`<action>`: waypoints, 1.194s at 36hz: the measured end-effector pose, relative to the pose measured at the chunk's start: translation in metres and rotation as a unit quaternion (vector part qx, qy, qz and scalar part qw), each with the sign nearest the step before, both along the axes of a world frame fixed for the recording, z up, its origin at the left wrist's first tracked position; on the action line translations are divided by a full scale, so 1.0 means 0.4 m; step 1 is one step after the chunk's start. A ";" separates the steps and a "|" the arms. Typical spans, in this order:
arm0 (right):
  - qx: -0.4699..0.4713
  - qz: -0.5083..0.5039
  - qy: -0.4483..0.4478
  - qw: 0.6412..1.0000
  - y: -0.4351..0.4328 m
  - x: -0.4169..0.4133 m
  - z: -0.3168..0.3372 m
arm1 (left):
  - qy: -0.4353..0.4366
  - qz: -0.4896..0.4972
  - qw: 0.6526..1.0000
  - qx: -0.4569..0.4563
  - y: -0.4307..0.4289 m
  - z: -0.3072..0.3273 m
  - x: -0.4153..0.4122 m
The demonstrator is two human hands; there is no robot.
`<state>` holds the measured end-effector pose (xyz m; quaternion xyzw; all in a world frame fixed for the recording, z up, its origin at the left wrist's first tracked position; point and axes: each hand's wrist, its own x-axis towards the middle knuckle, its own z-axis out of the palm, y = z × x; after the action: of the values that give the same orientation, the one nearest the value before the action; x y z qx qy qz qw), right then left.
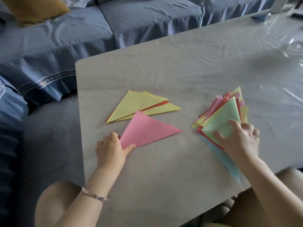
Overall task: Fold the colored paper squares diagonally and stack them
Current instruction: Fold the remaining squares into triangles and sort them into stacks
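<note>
L hand (111, 149) pinches near-left corner of pink folded triangle (147, 130), long edge running L–R on near side; R hand (240, 139) thumb & forefinger spread on green top sheet (224, 117) of unfolded pile (220, 101), other fingers bent, grip unclear. Folded stack (131, 106) sits just beyond pink's apex, L hand nearer: short push away, I judge

Pale grey table (164, 71) under a glossy transparent film (287, 41), light glinting at its far right; behind and to the left, a sofa (65, 38) in quilted blue covers with a mustard cushion (32, 9).
</note>
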<state>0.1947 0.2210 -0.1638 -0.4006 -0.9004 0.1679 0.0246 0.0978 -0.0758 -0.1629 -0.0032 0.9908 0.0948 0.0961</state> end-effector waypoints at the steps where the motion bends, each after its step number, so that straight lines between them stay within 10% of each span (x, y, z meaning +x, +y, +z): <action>1: 0.003 -0.003 0.005 1.000 0.000 0.001 -0.001 | -0.004 0.006 1.000 0.008 0.002 0.003 0.001; 15: -0.107 0.009 0.282 0.954 -0.022 0.007 0.032 | 0.100 -0.012 0.949 0.298 0.004 0.054 0.043; 22: -0.129 -0.020 0.276 0.952 -0.033 0.000 0.031 | 0.129 0.047 0.911 0.390 0.005 0.087 -0.107; 34: -0.205 -0.017 0.295 0.933 -0.085 0.001 0.052 | 0.124 -0.007 0.977 0.175 0.032 0.057 -0.140; 39: -0.528 -0.097 0.310 0.785 -0.179 -0.031 0.065 | -0.192 0.048 0.865 0.461 0.101 0.106 0.021; 43: -0.559 -0.107 0.294 0.767 -0.260 -0.053 0.044 | -0.253 0.040 0.820 0.512 0.106 0.108 0.085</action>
<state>0.1735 0.1171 -0.1463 -0.3681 -0.5470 0.7478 0.0779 0.1319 -0.0333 -0.1198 -0.0175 0.7392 0.5882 0.3276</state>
